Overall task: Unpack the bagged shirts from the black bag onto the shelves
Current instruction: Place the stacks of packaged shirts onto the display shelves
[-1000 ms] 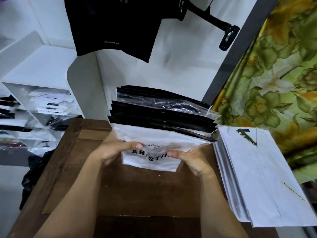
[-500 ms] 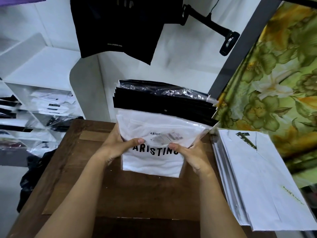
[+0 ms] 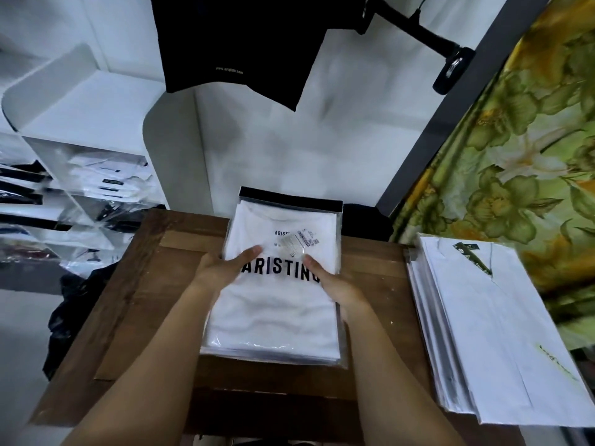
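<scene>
A flat stack of white folded shirts in clear plastic bags (image 3: 277, 304) lies mid-bench on the brown wooden bench (image 3: 154, 284). Left hand (image 3: 222, 272) and right hand (image 3: 335, 284) clasp its side edges, thumbs on top. Light, floppy, slippery film: grip both edges, supporting underneath.

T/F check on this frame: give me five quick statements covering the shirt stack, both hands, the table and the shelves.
1. The stack of bagged shirts lies flat on the wooden table. True.
2. The top shirt is black. False: it is white with dark lettering.
3. Both the left hand and right hand grip the stack's sides. True.
4. The white shelves on the left stand bare. False: they already hold bagged shirts.
5. The flat white pile sits left of the hands. False: it lies to their right.
</scene>
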